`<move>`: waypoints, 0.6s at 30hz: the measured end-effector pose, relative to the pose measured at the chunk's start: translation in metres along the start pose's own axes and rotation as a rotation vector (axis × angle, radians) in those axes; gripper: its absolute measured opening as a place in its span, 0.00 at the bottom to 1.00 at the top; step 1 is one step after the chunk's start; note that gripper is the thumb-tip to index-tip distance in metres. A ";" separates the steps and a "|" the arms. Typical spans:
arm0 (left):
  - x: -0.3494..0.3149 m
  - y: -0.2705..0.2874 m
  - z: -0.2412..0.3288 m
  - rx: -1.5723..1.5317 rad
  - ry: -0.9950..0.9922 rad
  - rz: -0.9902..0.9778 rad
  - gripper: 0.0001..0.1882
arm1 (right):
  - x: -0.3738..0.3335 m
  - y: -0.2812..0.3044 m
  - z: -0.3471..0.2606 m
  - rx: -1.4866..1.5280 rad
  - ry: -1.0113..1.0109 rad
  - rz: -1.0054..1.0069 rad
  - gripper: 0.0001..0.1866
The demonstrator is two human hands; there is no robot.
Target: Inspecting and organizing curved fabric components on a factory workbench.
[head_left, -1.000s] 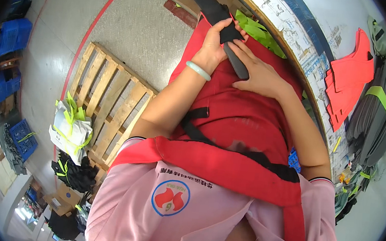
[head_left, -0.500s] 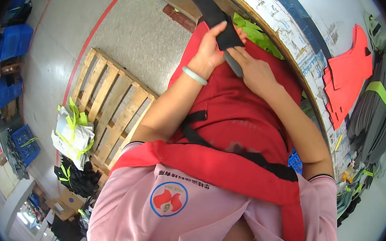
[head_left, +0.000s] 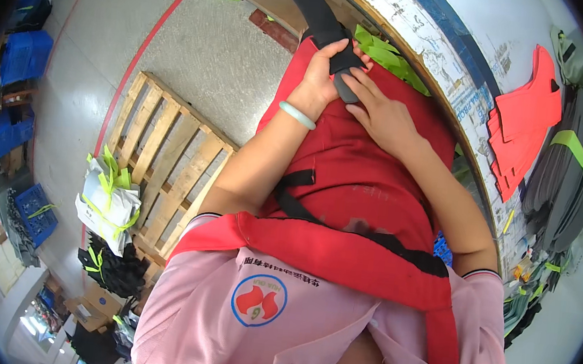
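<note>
A long, curved dark grey strip (head_left: 312, 8) of what looks like fabric or foam stretches from the top edge down to my hands. My left hand (head_left: 320, 76), below a pale green bangle, is wrapped round its near part, thumb on top and fingertips showing on the far side. At this end a lighter grey flap (head_left: 346, 85) lies against the dark material. My right hand (head_left: 385, 117) has its fingers on that flap, pressing it from the right. Whether the flap is one piece with the strip I cannot tell.
On the right, a worn white worktable (head_left: 456, 78) carries red cut pieces (head_left: 525, 127) and a tied stack of grey pieces (head_left: 566, 173). Yellow-green strips (head_left: 394, 58) lie beside its edge. At left are a wooden pallet (head_left: 167, 163), a tied white bundle (head_left: 110, 203) and blue crates (head_left: 26, 58).
The grey flap has shifted up and left against the dark material, and my right fingers have moved with it. My left hand keeps its grip, with little movement.
</note>
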State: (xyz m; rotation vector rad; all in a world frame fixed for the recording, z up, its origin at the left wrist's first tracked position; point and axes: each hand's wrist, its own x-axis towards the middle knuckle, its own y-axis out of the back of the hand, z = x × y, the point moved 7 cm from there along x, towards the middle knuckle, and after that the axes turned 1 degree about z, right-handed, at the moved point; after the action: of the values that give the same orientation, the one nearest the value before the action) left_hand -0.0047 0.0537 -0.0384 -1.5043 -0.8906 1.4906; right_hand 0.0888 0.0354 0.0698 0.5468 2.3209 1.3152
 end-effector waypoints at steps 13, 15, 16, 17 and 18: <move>0.007 -0.004 -0.002 0.009 0.003 -0.037 0.11 | 0.028 -0.023 0.028 -0.059 -0.019 0.081 0.20; 0.004 -0.001 -0.003 -0.045 0.037 -0.092 0.14 | 0.031 -0.022 0.026 -0.048 -0.006 0.096 0.20; 0.002 0.001 -0.006 -0.041 0.085 -0.082 0.15 | 0.026 -0.024 0.021 -0.068 -0.047 0.018 0.20; -0.001 0.004 -0.007 -0.028 0.082 -0.062 0.14 | 0.021 -0.025 0.016 -0.088 -0.088 -0.061 0.20; -0.004 0.001 -0.012 -0.019 0.087 -0.043 0.14 | 0.013 -0.020 0.012 -0.092 -0.087 -0.062 0.20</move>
State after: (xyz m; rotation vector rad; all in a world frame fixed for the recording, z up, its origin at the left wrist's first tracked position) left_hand 0.0070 0.0491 -0.0378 -1.5428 -0.8825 1.3785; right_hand 0.0818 0.0409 0.0445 0.4893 2.1786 1.3349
